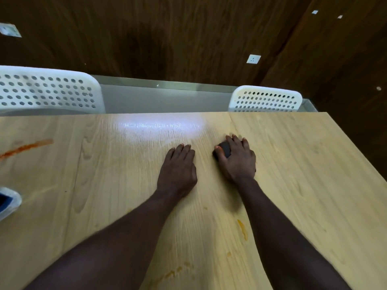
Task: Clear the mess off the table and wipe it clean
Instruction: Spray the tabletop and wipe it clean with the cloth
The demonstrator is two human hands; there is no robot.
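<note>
Both bare arms reach forward side by side — the left hand [178, 166] lies flat, palm down, fingers straight and close together, while the right hand [238, 161] curls its fingers over a small dark thing [225, 149]

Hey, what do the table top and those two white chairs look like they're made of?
Table top: probably pale wood-grain laminate or veneer, semi-gloss; grain lines and a light reflection show. Chairs: likely moulded white plastic, smooth, with rows of round holes.
</note>
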